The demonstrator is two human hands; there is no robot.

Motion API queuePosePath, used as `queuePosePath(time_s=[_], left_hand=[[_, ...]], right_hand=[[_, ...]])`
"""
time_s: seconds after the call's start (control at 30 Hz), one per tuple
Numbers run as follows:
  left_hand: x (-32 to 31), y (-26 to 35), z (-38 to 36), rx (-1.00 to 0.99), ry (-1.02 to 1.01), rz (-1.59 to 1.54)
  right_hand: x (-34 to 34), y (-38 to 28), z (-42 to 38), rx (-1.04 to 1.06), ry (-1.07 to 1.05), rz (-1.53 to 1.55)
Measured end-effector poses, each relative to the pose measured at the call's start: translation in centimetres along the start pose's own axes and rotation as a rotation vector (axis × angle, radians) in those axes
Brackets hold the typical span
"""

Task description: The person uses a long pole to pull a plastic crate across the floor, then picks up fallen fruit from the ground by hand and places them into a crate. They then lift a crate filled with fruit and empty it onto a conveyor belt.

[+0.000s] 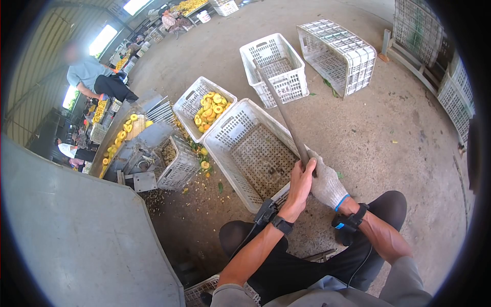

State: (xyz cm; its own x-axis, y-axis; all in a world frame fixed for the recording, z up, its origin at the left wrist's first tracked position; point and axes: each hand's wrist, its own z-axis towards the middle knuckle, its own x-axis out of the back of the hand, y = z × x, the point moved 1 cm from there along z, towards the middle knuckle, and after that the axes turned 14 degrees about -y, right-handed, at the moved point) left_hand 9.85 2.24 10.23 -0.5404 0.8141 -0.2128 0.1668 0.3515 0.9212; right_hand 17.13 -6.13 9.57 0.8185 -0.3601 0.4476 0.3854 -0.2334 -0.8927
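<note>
A long, thin brown pole (279, 100) slants up and away from me over the crates. My bare left hand (300, 185) is closed around its near end, thumb along the top. Against the other side of that end, my right hand (326, 183), in a pale knitted glove with a blue cuff edge, is also closed on it. Below the pole stands a white plastic crate (240, 189) with a dirty perforated floor. The pole's far tip overlaps another white crate (276, 84) in this view.
Halved yellow peaches (209, 110) lie in a crate (186, 120) at left. Beside it are a metal machine (146, 140) and a crate of bits (179, 166). A crate (358, 61) lies on its side. A grey metal panel (76, 225) fills the lower left. A person (92, 77) sits beyond.
</note>
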Motion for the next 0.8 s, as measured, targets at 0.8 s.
queuePosePath(time_s=[0.8], left_hand=[[-0.4, 0.5, -0.4, 0.008, 0.019, 0.009]], right_hand=[[0.2, -0.2, -0.1, -0.042, -0.02, -0.116]])
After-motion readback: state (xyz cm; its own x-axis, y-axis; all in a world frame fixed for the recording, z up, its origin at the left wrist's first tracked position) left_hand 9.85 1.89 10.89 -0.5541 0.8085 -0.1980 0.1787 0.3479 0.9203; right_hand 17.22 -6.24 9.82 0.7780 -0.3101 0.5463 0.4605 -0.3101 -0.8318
